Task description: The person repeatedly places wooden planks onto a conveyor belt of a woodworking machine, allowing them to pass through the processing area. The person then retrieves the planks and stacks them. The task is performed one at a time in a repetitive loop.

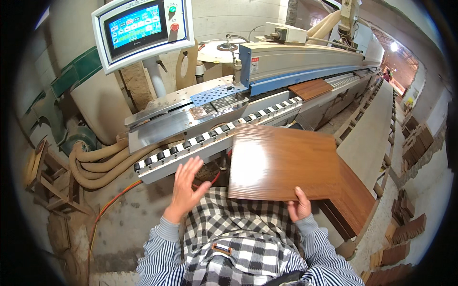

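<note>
Head cam's giving me a decent look down at both hands right now, so here's what I can see from my end. Right hand (300,208) has hold of a brown wood panel (286,162) by its near edge, close to the right corner: thumb on the top face, fingers tucked underneath where I can't see them. Left hand (187,186) isn't holding anything. It's wide open, fingers stretched out together and thumb off to the side, hanging just left of the panel with a gap between.

The panel itself sits in front of the checked apron (238,260), glossy face up with a bright patch of glare on its left half. Its far left corner overlaps the roller rail (210,136) from my angle, but I can't tell if they actually touch. More brown boards (357,200) lie stacked just to the right, partly hidden by the held one.

Behind all that I've got the long blue-and-beige machine (305,66), with another brown panel (310,88) lying flat along its near side. Lit-up control screen (136,28) at upper left, thick tan hoses (98,178) curling below it, and a wooden stool (50,178) over by the left rim.
</note>
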Demonstrator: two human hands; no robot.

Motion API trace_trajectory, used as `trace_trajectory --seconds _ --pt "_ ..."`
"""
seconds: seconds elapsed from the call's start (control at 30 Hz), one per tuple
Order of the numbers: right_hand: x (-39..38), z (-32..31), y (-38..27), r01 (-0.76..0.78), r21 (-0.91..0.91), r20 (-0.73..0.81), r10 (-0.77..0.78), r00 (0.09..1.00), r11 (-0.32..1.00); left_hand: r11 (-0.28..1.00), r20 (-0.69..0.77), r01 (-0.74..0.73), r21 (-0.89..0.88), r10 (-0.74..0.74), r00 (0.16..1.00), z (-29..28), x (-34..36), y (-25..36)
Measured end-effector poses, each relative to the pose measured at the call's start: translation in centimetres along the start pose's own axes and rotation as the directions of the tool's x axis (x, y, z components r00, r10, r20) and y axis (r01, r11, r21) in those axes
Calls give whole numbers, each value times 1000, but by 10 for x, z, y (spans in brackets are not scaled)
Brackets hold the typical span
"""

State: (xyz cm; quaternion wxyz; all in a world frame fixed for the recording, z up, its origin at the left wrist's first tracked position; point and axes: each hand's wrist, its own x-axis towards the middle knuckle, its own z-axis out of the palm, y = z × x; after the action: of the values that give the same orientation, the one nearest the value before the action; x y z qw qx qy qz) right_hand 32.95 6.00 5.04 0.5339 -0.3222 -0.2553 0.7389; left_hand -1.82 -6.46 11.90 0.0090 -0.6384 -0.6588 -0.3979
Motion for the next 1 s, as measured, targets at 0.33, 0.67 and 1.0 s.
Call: trace_trajectory --seconds 0.33,0.67,1.0 --pt "59 167 92 -353 -210 406 410 817 912 907 -124 179 381 -142 982 -39 -61 -14" --pt "64 159 84 -257 -335 537 408 739 907 864 -240 347 366 -272 932 -70 -27 -99" --pt "-9 -23 61 722 -509 729 212 651 -468 858 -314 408 312 -313 897 -59 -15 -115"
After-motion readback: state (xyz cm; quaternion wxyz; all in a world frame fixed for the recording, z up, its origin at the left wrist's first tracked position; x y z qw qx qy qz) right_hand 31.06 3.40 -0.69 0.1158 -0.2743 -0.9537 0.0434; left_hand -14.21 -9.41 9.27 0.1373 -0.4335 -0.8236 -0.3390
